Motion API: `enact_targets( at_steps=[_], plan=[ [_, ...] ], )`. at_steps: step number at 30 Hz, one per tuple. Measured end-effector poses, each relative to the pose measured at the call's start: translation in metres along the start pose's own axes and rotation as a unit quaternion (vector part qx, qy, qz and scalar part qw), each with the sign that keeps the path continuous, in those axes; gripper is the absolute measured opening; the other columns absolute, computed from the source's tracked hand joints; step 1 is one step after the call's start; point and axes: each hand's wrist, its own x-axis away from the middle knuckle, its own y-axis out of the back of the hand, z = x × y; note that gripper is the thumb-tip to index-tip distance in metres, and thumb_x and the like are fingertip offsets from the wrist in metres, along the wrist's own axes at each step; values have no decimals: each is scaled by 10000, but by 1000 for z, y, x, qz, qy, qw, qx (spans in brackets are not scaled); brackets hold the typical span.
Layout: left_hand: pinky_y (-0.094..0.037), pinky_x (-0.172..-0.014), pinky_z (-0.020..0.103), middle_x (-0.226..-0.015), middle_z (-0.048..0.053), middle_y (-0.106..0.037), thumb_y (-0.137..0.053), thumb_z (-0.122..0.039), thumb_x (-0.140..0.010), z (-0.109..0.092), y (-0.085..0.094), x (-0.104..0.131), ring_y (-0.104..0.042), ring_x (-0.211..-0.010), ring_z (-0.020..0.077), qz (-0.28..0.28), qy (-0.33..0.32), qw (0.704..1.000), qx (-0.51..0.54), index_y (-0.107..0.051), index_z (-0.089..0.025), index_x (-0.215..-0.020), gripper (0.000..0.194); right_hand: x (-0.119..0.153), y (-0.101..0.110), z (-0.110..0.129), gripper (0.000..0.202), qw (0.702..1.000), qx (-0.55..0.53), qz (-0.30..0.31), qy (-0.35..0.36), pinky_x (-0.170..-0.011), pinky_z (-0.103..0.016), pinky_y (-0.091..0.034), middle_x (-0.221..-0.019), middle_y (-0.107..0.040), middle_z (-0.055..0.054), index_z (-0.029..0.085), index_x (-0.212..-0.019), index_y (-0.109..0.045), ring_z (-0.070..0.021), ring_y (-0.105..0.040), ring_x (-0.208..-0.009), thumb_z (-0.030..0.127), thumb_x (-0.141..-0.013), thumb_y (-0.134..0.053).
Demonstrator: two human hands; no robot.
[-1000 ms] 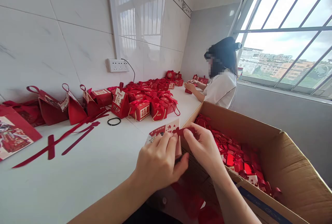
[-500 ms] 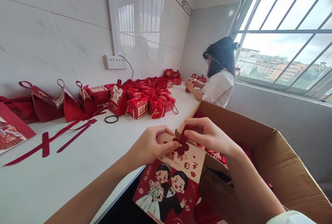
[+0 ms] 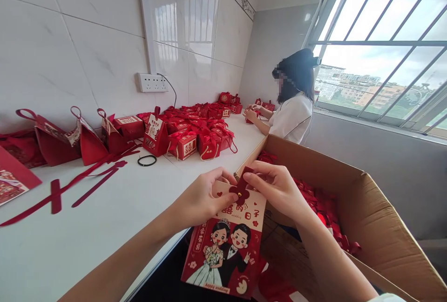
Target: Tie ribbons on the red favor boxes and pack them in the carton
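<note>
A red and cream wedding gift bag (image 3: pixel 226 250) with a cartoon couple hangs between my hands, over the table's front edge. My left hand (image 3: pixel 213 197) is closed on its top left, the thumb lying by the gold stud of a dark red flower-shaped clasp (image 3: pixel 240 195). With thumb and fingers, my right hand (image 3: pixel 270 185) pinches the red strap that rises from that clasp. The bag's back is hidden.
An open cardboard box (image 3: pixel 377 227) with red items stands at the right. Red gift boxes (image 3: pixel 209 141), loose ribbons (image 3: pixel 94 183) and a black ring (image 3: pixel 147 160) lie on the white table (image 3: pixel 104 246). A person (image 3: pixel 291 106) sits at the far end.
The bag now hangs straighter and faces the camera more, with its clasp flatter against the front. Both hands keep their hold. The view has shifted slightly.
</note>
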Motion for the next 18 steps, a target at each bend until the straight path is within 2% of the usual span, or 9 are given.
enact_targets(
  at_steps=[5,7,9,12,14,16,18],
  plan=[
    [-534,-560,243,-768,25,-710,-638,-351,-772,-2,-10,6,-688,-725,187,15,7,1000,7,-613,-189,-1046,320,21,-1,0,270,998,13,-57,27,-422,-182,-367,-595,-518,9,153,-638,-565,-86,-475,-515,335,-838,-558],
    [-504,-546,213,-756,25,-705,-619,-396,-790,-1,-17,9,-667,-693,160,27,3,999,-21,-660,-174,-1005,312,34,2,2,250,995,42,-69,57,-432,-185,-388,-607,-518,3,159,-621,-560,-91,-486,-531,289,-835,-562],
    [-466,-523,190,-729,20,-690,-587,-409,-811,0,-24,12,-632,-651,134,48,-10,997,-57,-693,-162,-874,275,47,5,5,208,992,72,-58,89,-460,-191,-424,-647,-547,-13,161,-640,-580,-98,-515,-557,235,-834,-558],
    [-413,-500,182,-649,-7,-638,-556,-334,-828,1,-32,17,-554,-568,101,65,-82,980,-169,-686,-174,-714,235,68,9,8,165,980,138,-47,138,-479,-206,-439,-671,-582,-26,163,-683,-609,-102,-529,-555,189,-835,-550],
    [-392,-510,186,-568,-28,-594,-565,-281,-813,2,-36,21,-507,-526,93,64,-145,950,-268,-670,-192,-645,218,81,9,9,152,969,176,-50,165,-481,-209,-432,-667,-598,-25,168,-701,-615,-101,-529,-545,177,-837,-548],
    [-384,-523,189,-533,-39,-577,-582,-245,-795,4,-41,25,-503,-516,95,70,-193,922,-328,-667,-211,-634,186,92,9,10,144,962,200,-48,181,-479,-207,-421,-667,-620,-23,174,-717,-614,-98,-538,-539,174,-842,-542],
    [-381,-513,181,-582,-41,-607,-588,-212,-782,7,-47,29,-533,-526,92,85,-223,911,-336,-670,-224,-690,124,102,9,13,138,954,226,-38,194,-483,-212,-408,-669,-637,-18,183,-733,-613,-96,-553,-539,176,-845,-533]
  ],
)
